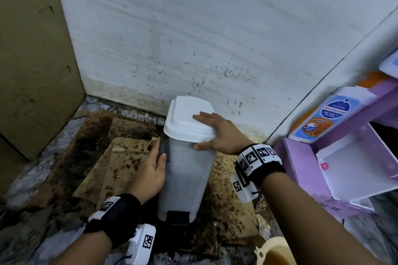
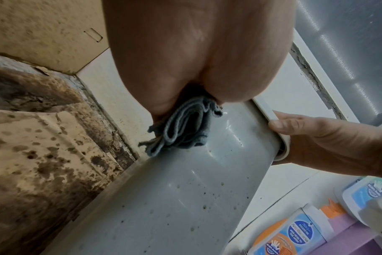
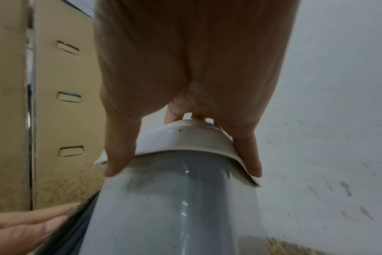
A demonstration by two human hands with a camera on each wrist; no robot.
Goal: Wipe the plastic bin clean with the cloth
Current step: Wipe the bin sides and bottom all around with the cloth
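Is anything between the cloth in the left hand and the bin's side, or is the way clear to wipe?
Nothing visible stands between them. The left hand holds the cloth directly against the bin side wall, just below the lid, which the right hand grips from above.

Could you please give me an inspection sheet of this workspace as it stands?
Surface: stone floor, stained cardboard under the bin.
Job's things: bin grey, speckled with dirt, white lid closed; grey cloth against its left side.
Clutter: cream cup of brown liquid near the bin.
Grippers: left hand holds the cloth to the bin; right hand grips the lid.
Cables: nothing seen.
Surroundings: spattered wall, brown box left, purple shelf with bottle right.
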